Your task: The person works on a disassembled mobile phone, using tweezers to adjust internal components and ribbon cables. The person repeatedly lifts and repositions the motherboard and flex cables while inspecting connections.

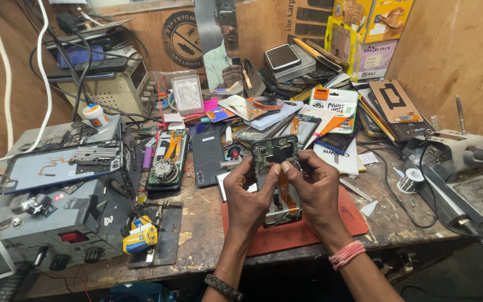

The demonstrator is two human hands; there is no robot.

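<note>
back's already off this opened phone, both left hand and right hand clamped on it, board untouched above the thumbs

At the far right corner of the workbench stood a stack of yellow cardboard boxes, with a white and purple box beneath them. Just in front lay a flat white packet with an orange and green label. A round dark emblem marked the wooden back wall. Near the left edge, a small white tub with an orange label stood on grey equipment.
</note>
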